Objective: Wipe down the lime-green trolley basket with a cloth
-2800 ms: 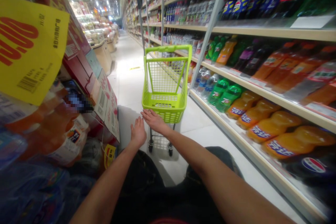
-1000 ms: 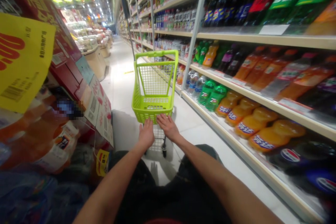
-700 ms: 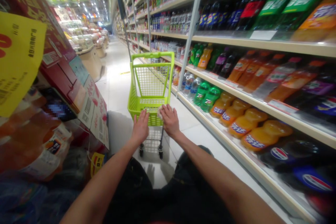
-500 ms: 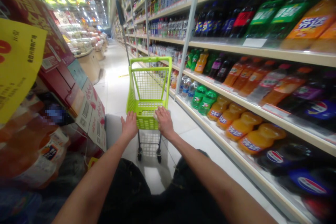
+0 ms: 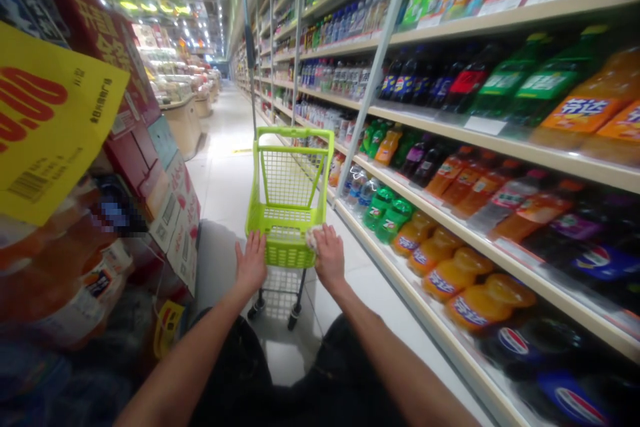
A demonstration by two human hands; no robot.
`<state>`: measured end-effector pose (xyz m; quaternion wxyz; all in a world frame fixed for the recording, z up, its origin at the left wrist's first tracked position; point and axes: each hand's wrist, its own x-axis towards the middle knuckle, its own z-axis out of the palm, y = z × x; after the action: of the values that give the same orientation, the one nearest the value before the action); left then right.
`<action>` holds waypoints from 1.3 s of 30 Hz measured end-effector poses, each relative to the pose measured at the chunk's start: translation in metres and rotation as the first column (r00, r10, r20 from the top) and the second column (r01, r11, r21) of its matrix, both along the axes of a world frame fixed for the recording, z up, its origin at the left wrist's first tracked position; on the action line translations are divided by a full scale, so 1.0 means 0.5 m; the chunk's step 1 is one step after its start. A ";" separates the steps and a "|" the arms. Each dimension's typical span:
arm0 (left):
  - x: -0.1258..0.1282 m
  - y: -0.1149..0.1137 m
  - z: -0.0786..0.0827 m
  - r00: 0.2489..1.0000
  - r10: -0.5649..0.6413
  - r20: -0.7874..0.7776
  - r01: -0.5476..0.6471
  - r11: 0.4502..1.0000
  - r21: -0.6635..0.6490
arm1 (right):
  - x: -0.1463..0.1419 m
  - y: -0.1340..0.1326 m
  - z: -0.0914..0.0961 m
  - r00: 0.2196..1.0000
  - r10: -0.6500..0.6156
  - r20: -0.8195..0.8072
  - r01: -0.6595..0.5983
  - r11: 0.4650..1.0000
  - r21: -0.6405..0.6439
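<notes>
A small lime-green shopping cart [image 5: 287, 177] stands in the aisle just ahead of me, its basket empty and its handle on the far side. My left hand [image 5: 251, 265] rests at the basket's near left corner, fingers stretched out and touching the rim. At the near right corner, my right hand [image 5: 330, 258] presses a small white cloth [image 5: 313, 237] against the rim with curled fingers. My dark-trousered knees show below, low to the floor.
Long shelves of soft-drink bottles [image 5: 450, 273] run along the right. A stacked promotion display with a yellow price sign [image 5: 45, 127] and bottled drinks crowds the left. The white tiled aisle floor [image 5: 225, 147] stretches away beyond the cart.
Both hands have come from just short of the cart to its near rim, and the white cloth now shows under my right hand. The cart has shifted slightly in view.
</notes>
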<state>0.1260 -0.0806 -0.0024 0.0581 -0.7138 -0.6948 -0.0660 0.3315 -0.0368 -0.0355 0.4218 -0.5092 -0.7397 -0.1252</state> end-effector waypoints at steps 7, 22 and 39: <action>0.023 -0.008 0.007 0.999 0.036 0.012 -0.036 0.999 -0.008 | -0.063 -0.018 0.002 0.995 0.069 0.071 -0.065 0.996 -0.064; 0.051 0.007 0.031 0.988 -0.151 0.014 0.151 0.988 -0.010 | 0.052 0.049 0.001 0.989 0.083 0.119 -0.055 0.973 -0.223; 0.001 0.068 0.070 0.969 -0.243 -0.032 0.240 0.968 -0.080 | 0.038 0.051 -0.012 0.998 0.027 0.056 -0.013 0.972 -0.237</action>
<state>0.1264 -0.0467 0.0326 0.0372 -0.7959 -0.6034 -0.0315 0.3503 -0.0112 -0.0413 0.3374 -0.5443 -0.7666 -0.0472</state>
